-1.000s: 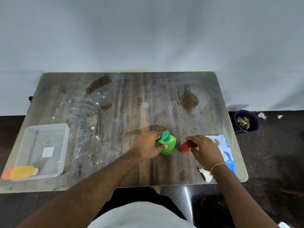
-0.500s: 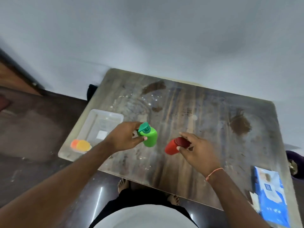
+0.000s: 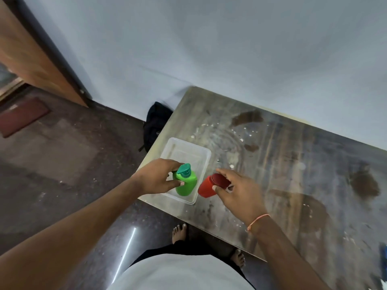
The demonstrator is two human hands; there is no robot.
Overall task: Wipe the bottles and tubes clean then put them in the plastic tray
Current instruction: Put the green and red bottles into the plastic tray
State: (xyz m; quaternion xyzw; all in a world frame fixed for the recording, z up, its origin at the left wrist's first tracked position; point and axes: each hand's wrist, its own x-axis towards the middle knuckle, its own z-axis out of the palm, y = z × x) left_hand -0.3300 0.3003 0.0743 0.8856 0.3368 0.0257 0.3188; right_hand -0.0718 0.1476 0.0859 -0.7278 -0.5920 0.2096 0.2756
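My left hand (image 3: 157, 176) grips a green pump bottle (image 3: 186, 183) with a teal top and holds it over the near end of the clear plastic tray (image 3: 186, 147). My right hand (image 3: 238, 191) holds a red bottle (image 3: 207, 186) with a dark red cap, tilted, just right of the tray's near corner above the table (image 3: 282, 164). The orange tube seen earlier in the tray is hidden behind my left hand and the green bottle.
The tray sits at the table's left end, close to the edge. A black bag (image 3: 156, 124) leans on the floor beside the table's far left corner. A blue pack (image 3: 384, 254) shows at the right frame edge. My bare feet (image 3: 179, 233) stand under the near edge.
Both hands have carried their bottles leftward across the table to the tray. The view has swung left, so the tray is now central and the blue pack is nearly out of frame.
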